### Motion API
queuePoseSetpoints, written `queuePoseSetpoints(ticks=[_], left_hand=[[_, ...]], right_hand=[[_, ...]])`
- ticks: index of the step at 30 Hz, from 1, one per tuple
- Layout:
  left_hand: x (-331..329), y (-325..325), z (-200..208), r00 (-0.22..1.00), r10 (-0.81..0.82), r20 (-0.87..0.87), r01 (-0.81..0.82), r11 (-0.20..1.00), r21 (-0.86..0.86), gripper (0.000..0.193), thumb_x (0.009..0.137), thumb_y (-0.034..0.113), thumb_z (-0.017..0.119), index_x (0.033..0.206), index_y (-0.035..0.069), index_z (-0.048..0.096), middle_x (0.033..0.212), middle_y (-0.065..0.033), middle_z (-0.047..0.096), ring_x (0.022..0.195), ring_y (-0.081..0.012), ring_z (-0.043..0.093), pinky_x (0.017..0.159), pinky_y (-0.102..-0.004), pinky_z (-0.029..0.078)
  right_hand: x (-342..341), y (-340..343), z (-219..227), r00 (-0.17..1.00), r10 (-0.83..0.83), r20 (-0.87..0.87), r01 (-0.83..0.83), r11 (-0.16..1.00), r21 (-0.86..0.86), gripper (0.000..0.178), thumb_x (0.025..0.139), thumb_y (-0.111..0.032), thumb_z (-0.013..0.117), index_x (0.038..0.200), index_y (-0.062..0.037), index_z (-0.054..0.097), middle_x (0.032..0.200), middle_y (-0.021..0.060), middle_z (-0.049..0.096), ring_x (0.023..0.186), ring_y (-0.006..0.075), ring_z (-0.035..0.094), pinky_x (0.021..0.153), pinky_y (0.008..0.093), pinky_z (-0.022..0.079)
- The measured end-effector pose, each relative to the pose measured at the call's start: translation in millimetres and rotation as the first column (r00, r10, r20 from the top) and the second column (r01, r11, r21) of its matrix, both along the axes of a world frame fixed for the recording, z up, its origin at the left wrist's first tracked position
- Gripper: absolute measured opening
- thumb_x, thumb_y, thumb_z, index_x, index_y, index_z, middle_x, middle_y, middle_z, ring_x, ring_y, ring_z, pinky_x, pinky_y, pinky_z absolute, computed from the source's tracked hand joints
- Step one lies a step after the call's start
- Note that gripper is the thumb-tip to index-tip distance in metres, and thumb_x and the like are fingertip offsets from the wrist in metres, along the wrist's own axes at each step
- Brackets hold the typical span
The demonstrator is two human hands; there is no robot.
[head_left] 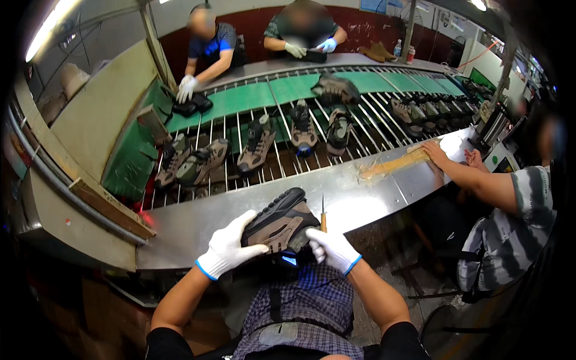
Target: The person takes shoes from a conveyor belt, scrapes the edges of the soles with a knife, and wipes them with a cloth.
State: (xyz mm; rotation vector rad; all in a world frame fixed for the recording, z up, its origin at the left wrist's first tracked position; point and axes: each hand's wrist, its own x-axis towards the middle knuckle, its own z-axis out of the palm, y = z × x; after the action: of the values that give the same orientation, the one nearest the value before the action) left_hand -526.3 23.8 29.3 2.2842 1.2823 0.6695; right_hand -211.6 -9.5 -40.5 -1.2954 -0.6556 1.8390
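In front of me, a brown and black sports shoe is tilted on its side at the near edge of the metal ledge, its dark sole turned up and away. My left hand, in a white knitted glove with a blue cuff, is closed around one end of it. At the shoe's other end is my right hand, gloved the same way, with curled fingers. A thin pointed tool with a wooden handle sticks up from that hand; the hand hides the lower handle.
Beyond the metal ledge runs a rack of metal rods carrying several similar shoes and a green belt. Two gloved people handle dark shoes across it. At right, a seated person's arm rests by brown tape.
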Motion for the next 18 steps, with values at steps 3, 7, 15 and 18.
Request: queuePoseSetpoints(ticks=[3,7,15,18], left_hand=[[-2.5,2.9,0.4,0.993,0.025,0.112,-0.033,0.997,0.077,0.106,0.075,0.035,0.102,0.157,-0.007,0.049,0.143,-0.0285,0.068,0.134,-0.0374,0.069,0.114,-0.0421,0.055],[5.8,8.1,4.0,0.934,-0.063,0.352,-0.025,0.970,0.242,0.109,0.097,0.030,0.086,0.170,-0.009,0.015,0.161,-0.0345,0.051,0.150,-0.0399,0.055,0.123,-0.0423,0.043],[-23.6,-9.6,58.7,0.579,0.127,0.805,-0.052,0.992,-0.119,0.083,0.102,0.050,0.078,0.151,-0.010,0.050,0.144,-0.0191,0.066,0.133,-0.0246,0.064,0.118,-0.0418,0.048],[-61.8,-39.8,68.9,0.613,0.228,0.757,-0.068,0.969,-0.237,0.057,0.103,0.030,0.079,0.140,-0.006,0.056,0.137,-0.0156,0.068,0.125,-0.0207,0.066,0.113,-0.0401,0.051]], right_hand=[[-5.9,7.2,9.5,0.995,-0.011,-0.100,0.020,0.995,0.093,0.023,0.104,-0.027,0.077,0.108,-0.0116,0.060,0.075,-0.0012,0.060,0.052,0.0089,0.049,0.048,0.0274,0.044],[-25.3,11.6,107.0,0.903,-0.175,0.392,-0.111,0.786,0.608,0.044,0.098,-0.021,0.082,0.130,-0.0011,0.059,0.089,0.0050,0.069,0.068,0.0146,0.065,0.062,0.0326,0.056],[-86.7,-30.1,147.4,0.526,-0.343,0.778,-0.721,0.306,0.622,0.065,0.086,-0.027,0.094,0.133,0.0048,0.063,0.076,0.0084,0.072,0.064,0.0281,0.075,0.062,0.0384,0.061],[-109.2,-44.1,135.2,0.525,-0.347,0.777,-0.826,0.014,0.564,0.062,0.080,-0.017,0.084,0.131,0.0123,0.062,0.066,0.0054,0.064,0.053,0.0249,0.066,0.047,0.0377,0.048]])
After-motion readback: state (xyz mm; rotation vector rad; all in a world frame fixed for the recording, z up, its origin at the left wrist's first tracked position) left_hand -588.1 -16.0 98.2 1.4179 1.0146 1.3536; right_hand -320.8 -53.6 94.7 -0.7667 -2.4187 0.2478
